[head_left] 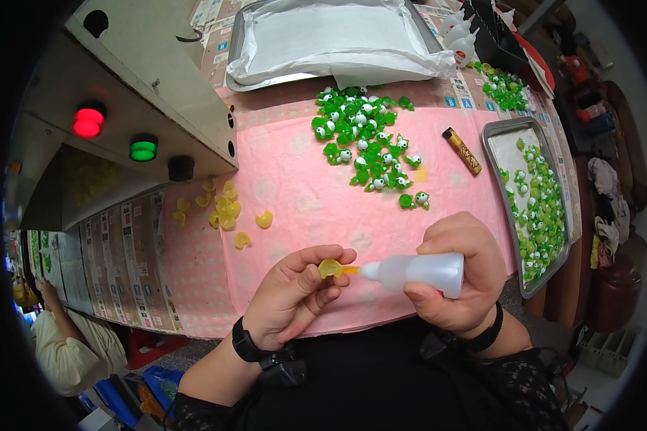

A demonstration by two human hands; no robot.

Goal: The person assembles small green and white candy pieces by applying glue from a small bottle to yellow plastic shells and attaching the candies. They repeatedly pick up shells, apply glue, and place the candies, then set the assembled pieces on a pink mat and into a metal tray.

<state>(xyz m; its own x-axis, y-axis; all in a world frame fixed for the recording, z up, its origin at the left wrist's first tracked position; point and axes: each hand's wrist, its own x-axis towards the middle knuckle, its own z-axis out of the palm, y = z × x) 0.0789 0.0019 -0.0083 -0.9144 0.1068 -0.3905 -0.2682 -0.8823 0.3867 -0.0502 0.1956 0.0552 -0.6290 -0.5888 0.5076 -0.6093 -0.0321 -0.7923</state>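
Between the thumb and fingers of my left hand [284, 298] is a small translucent yellow plastic piece [330, 269]. My right hand [474, 269] is wrapped round a white squeeze bottle [428, 273], tipped on its side. The bottle's thin orange nozzle [350, 270] points left and meets or nearly meets the yellow piece; I cannot tell whether they touch. Loose yellow pieces [228, 210] lie on the pink cloth [280, 172] to the left. Beyond my hands is a pile of small green figures [363, 122] with white, eye-like balls.
A metal tray [487, 151] of green figures stands at right, with a lighter [461, 151] beside it. At the back sits a paper-lined tray [338, 39]. A machine housing [158, 86] with red and green lamps rises at left. Another person [75, 345] is at lower left.
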